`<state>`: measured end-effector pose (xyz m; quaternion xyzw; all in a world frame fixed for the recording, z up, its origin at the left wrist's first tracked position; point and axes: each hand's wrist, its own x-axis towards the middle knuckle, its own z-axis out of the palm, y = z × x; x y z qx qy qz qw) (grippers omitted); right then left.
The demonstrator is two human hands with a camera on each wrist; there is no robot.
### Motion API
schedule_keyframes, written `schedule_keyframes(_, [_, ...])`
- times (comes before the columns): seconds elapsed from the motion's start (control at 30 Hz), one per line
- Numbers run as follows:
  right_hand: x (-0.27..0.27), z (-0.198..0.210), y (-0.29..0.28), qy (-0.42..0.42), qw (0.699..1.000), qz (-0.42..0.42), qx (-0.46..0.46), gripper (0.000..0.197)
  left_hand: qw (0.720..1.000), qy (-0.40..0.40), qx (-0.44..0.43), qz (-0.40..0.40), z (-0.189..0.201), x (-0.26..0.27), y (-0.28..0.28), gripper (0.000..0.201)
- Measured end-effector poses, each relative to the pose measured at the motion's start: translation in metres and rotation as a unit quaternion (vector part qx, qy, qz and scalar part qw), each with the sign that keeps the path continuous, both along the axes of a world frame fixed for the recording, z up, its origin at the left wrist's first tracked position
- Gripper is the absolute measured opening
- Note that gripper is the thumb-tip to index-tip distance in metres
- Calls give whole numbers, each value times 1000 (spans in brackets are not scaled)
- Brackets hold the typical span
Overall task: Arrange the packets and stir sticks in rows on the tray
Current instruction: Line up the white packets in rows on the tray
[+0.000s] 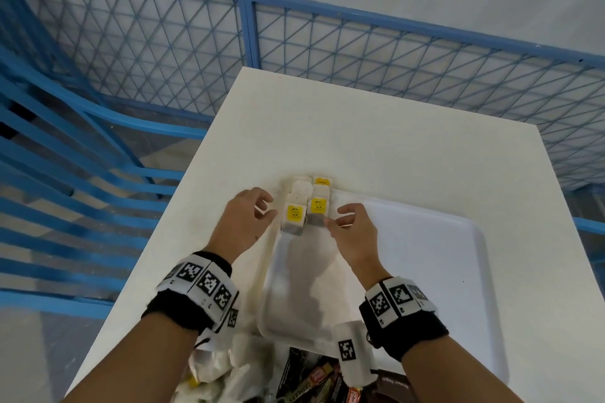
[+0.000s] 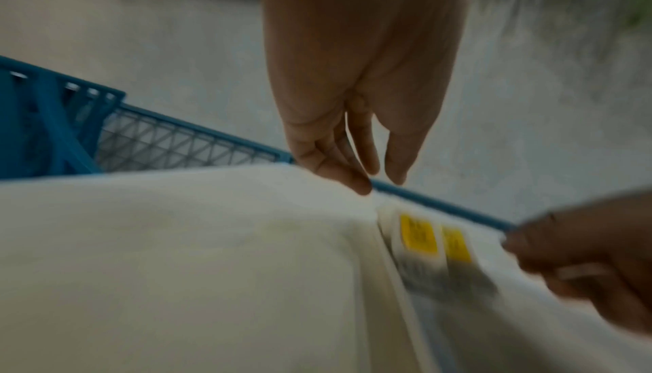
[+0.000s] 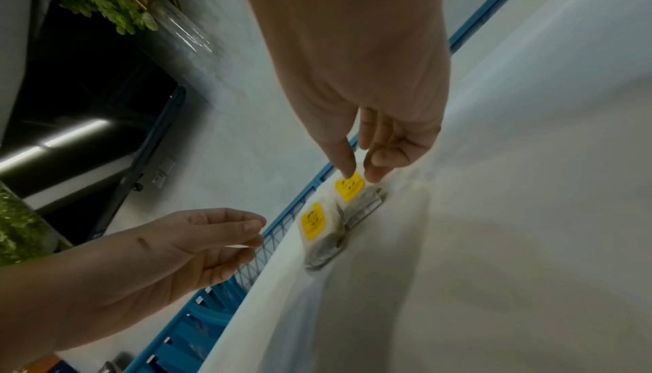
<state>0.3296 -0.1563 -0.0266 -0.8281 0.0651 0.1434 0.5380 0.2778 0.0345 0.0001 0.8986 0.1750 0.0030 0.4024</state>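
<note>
Several tea-bag packets with yellow labels lie in two short columns at the far left corner of the white tray (image 1: 425, 255). Nearest me are the left packet (image 1: 293, 214) (image 3: 312, 221) (image 2: 418, 235) and the right packet (image 1: 318, 209) (image 3: 349, 186) (image 2: 457, 245). My left hand (image 1: 266, 206) (image 2: 379, 181) hovers just left of the left packet, its fingers loosely curled and holding nothing. My right hand (image 1: 337, 216) (image 3: 361, 176) is at the right packet's edge; its thumb tip touches the packet and its fingers are loosely bent. No stir sticks are visible on the tray.
A pile of loose white packets (image 1: 222, 366) and dark packets (image 1: 314, 379) lies at the table's near edge between my forearms. The tray sits on a white table (image 1: 360, 141). A blue mesh fence (image 1: 294, 42) runs behind and to the left of the table.
</note>
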Motion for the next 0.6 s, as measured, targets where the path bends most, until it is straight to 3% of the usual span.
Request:
schedule_keyframes(0.13, [-27,10,0,-12,999,40,9,9,999,-9,-36,32,38,-41,20,10])
schedule_keyframes(0.27, [-66,25,9,-41,987,156,-5,8,994,-3,-71,84,67,-109,37,7])
schedule_keyframes(0.43, [-120,37,27,-88,930,356,-26,2,987,37,-73,137,53,-198,41,17])
schedule_keyframes(0.6, [-150,33,44,-114,849,506,-97,28,986,88,-14,142,20,-244,31,27])
